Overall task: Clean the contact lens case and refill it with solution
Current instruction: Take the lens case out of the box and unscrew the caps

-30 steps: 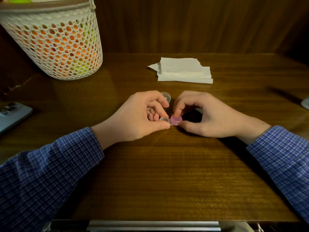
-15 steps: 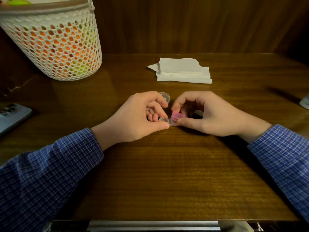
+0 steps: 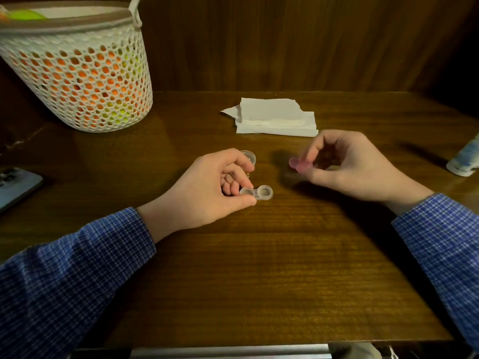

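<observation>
A clear two-well contact lens case [image 3: 259, 194] lies on the wooden table [image 3: 259, 281], both wells uncovered. My left hand [image 3: 207, 187] pinches its left end between thumb and fingers. A clear cap [image 3: 249, 156] sits just behind my left fingers. My right hand [image 3: 352, 167] hovers to the right of the case and pinches the pink cap [image 3: 298, 165] at its fingertips, a little above the table. A white solution bottle [image 3: 465, 161] lies at the right edge, partly out of view.
A folded white tissue [image 3: 274, 117] lies behind the hands. A white mesh basket [image 3: 77, 73] with orange and green contents stands at the back left. A phone [image 3: 15, 187] lies at the left edge. A wood panel closes the back.
My right hand has lifted the pink cap off the case's right well and carried it to the right. My left hand still holds the case in place.
</observation>
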